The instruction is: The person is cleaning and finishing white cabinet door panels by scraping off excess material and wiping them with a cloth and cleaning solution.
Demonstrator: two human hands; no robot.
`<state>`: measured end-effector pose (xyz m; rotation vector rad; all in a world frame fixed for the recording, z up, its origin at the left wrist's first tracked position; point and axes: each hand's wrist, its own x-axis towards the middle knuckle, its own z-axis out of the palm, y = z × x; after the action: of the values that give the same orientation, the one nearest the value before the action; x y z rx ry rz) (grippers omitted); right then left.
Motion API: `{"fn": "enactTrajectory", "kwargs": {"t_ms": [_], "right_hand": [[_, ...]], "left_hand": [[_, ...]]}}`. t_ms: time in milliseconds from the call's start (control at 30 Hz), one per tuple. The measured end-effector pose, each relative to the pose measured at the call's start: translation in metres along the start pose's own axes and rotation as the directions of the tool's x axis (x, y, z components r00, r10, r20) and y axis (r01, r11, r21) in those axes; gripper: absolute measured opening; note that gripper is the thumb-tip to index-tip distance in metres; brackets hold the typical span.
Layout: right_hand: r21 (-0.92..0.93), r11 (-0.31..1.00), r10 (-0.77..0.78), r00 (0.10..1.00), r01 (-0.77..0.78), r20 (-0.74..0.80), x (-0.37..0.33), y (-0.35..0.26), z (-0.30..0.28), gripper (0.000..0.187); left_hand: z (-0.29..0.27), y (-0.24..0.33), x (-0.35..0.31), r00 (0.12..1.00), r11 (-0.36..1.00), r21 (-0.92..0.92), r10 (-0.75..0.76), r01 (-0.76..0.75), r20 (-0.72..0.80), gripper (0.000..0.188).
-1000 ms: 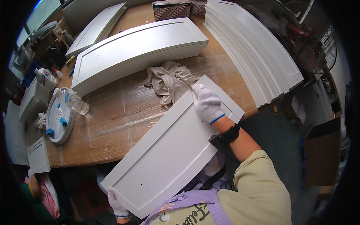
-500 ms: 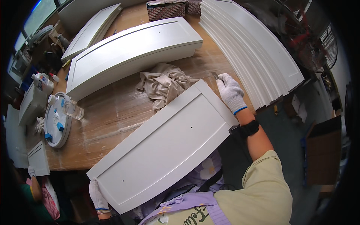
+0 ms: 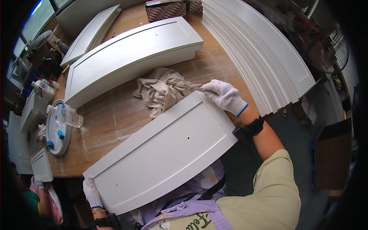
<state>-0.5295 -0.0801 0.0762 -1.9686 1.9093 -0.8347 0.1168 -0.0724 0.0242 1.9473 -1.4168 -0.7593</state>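
A white curved panel (image 3: 165, 145) with a recessed face and two small holes lies slanted in front of me, its far edge over the table. My left hand (image 3: 92, 191), in a white knitted glove, is closed on its left end. My right hand (image 3: 223, 96), gloved with a blue cuff edge, is at the panel's far right corner. Its fingers are bent together, and what they hold is hidden at the fingertips. Just beyond that corner lies a crumpled beige cloth (image 3: 161, 90), partly behind the panel.
Stacked white panels stand on the wooden table (image 3: 103, 134): a curved stack (image 3: 134, 53) behind the cloth and a tall pile (image 3: 264, 57) at right. A white lid (image 3: 57, 143) with blue blocks and a clear bottle (image 3: 73, 117) is at left. Another person's hand (image 3: 38, 183) touches a small panel.
My right hand has moved left to the panel's corner; the small flat piece seen in its fingers is now hidden. The panel and my left hand have shifted slightly left.
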Motion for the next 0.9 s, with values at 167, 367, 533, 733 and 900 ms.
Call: {"fn": "enactTrajectory", "kwargs": {"t_ms": [167,367,533,733,900], "right_hand": [[-0.214,0.955,0.160,0.962,-0.208,-0.221,0.010,0.024,0.000,0.020],[0.283,0.949,0.212,0.946,-0.139,-0.246,-0.014,0.027,-0.009,0.016],[-0.141,0.958,-0.262,0.960,0.248,-0.094,-0.025,0.007,-0.016,0.015],[-0.283,0.904,-0.322,0.946,0.320,0.040,-0.019,0.009,-0.012,0.020],[-0.310,0.882,-0.361,0.932,0.355,0.040,0.002,0.011,-0.009,0.019]], "left_hand": [[-0.001,0.029,0.015,0.994,0.949,0.297,-0.104,0.108,-0.032,0.044],[0.013,0.083,0.018,0.946,0.787,0.555,-0.108,0.270,-0.307,0.047],[0.083,0.169,0.011,0.819,0.678,0.566,0.573,-0.469,-0.008,0.068],[0.209,0.256,-0.035,0.520,0.436,0.284,0.726,-0.854,0.450,0.068],[0.220,0.264,-0.033,0.503,0.441,0.245,0.711,-0.864,0.491,0.060]]}}
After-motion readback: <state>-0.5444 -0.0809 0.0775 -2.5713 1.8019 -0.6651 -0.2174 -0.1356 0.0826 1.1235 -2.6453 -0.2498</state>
